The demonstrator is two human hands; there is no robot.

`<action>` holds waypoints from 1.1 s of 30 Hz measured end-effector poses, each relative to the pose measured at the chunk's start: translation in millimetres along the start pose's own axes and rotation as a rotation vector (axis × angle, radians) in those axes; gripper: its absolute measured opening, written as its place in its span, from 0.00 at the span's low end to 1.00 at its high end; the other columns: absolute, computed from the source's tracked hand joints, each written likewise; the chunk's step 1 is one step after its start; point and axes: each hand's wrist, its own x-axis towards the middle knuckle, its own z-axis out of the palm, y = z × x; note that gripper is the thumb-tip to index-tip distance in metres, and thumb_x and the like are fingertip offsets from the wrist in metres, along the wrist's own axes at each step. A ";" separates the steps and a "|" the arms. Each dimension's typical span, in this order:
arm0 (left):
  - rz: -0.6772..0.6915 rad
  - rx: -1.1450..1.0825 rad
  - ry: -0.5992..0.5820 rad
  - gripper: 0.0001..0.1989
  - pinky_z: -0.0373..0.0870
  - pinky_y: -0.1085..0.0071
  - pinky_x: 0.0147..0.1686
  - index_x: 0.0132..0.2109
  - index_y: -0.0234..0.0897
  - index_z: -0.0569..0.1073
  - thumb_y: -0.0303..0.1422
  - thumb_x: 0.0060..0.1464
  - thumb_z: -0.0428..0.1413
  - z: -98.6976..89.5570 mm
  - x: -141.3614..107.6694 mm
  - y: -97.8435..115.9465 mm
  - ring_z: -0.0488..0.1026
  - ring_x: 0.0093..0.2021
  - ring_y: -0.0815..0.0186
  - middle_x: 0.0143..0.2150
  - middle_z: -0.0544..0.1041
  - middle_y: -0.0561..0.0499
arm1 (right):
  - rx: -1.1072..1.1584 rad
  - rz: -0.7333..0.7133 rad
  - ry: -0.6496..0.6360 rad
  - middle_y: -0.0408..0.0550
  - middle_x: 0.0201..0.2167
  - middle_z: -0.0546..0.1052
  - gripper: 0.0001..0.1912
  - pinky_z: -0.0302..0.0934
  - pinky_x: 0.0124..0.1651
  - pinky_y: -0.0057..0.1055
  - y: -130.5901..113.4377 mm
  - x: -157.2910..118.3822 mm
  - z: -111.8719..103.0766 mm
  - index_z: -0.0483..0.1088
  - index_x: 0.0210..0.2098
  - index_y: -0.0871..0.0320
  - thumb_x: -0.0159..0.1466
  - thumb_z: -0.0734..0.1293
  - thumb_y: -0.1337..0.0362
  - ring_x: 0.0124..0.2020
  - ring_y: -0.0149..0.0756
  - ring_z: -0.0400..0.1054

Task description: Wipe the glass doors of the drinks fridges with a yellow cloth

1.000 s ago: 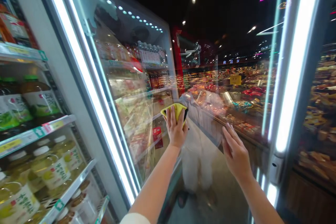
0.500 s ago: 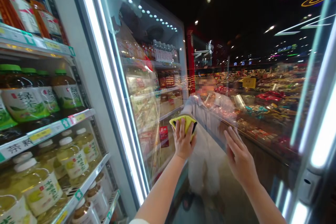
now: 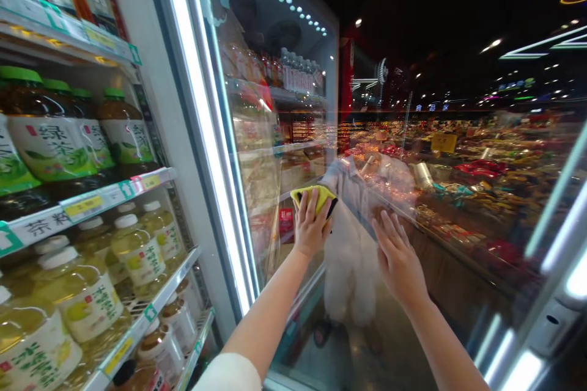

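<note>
Left hand [image 3: 313, 225] holding yellow-and-black cloth [image 3: 324, 195] under slightly spread fingers, against clear glass door [image 3: 394, 348], right hand [image 3: 400, 256] flat, fingers straight, arms [image 3: 274, 306] outstretched

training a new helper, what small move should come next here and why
Probably slide the left hand slightly toward the right hand: it holds the yellow cloth, apparently against the glass; the right hand shows no cloth, and glass lies between them.

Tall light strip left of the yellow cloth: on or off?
On: the light strip glows white along its visible length, left of the yellow cloth under the left hand.
</note>
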 end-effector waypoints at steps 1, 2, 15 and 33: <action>0.050 -0.004 -0.030 0.28 0.51 0.41 0.73 0.70 0.46 0.66 0.32 0.65 0.55 -1.4 3.9 -5.7 0.43 0.79 0.48 0.77 0.56 0.45 | -0.015 -0.013 -0.012 0.51 0.76 0.55 0.40 0.57 0.71 0.59 -2.0 2.2 2.7 0.39 0.77 0.44 0.72 0.57 0.74 0.77 0.51 0.44; 0.077 -0.005 -0.048 0.27 0.51 0.42 0.74 0.70 0.48 0.67 0.33 0.65 0.55 -4.2 10.5 -14.2 0.44 0.79 0.49 0.77 0.58 0.46 | -0.028 -0.022 -0.020 0.51 0.76 0.55 0.41 0.56 0.72 0.60 -4.2 4.6 5.4 0.39 0.77 0.44 0.72 0.57 0.74 0.77 0.51 0.44; -0.018 0.041 0.016 0.26 0.56 0.48 0.73 0.69 0.45 0.67 0.31 0.66 0.53 -25.5 -0.6 -58.4 0.44 0.79 0.52 0.77 0.58 0.47 | -0.015 -0.071 -0.009 0.51 0.76 0.55 0.41 0.57 0.72 0.59 -42.2 16.5 24.7 0.36 0.78 0.43 0.72 0.58 0.72 0.76 0.52 0.47; -0.531 0.105 0.292 0.27 0.50 0.41 0.74 0.71 0.46 0.62 0.32 0.67 0.51 -50.9 -3.1 -117.9 0.46 0.78 0.52 0.78 0.52 0.43 | 0.080 -0.068 0.079 0.51 0.76 0.55 0.37 0.59 0.70 0.60 -60.6 23.1 38.6 0.45 0.77 0.45 0.73 0.60 0.68 0.75 0.55 0.50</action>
